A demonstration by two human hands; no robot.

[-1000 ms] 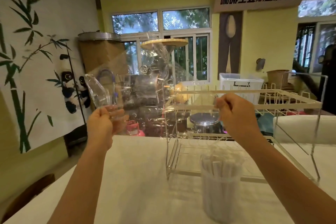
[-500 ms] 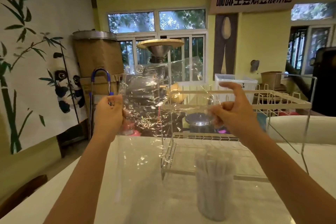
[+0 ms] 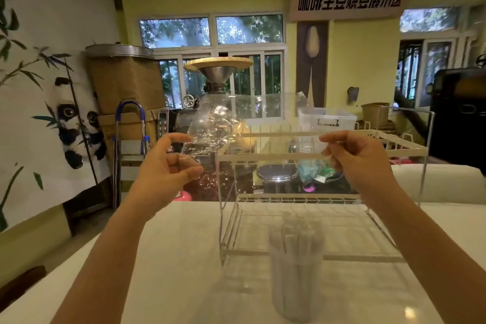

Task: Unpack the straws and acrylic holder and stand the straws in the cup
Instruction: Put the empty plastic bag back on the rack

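A clear acrylic cup (image 3: pixel 295 276) stands near the front of the white table (image 3: pixel 171 271), filled with several white paper-wrapped straws (image 3: pixel 297 234) standing upright. Above it I hold a crinkled sheet of clear plastic wrapping (image 3: pixel 252 126) stretched between both hands at chest height. My left hand (image 3: pixel 168 168) pinches its left edge between thumb and fingers. My right hand (image 3: pixel 357 160) pinches its right edge.
A two-tier white wire rack (image 3: pixel 310 200) stands on the table right behind the cup. Beyond the table are a metal funnel machine (image 3: pixel 218 73), a brown drum (image 3: pixel 123 79), a folding stepladder (image 3: pixel 131 139) and a white chair back (image 3: pixel 447 181).
My hands have moved apart, spreading the plastic wrapping flat between them. The left hand came in from holding a bunched piece at the left; the wrapping now spans wider.
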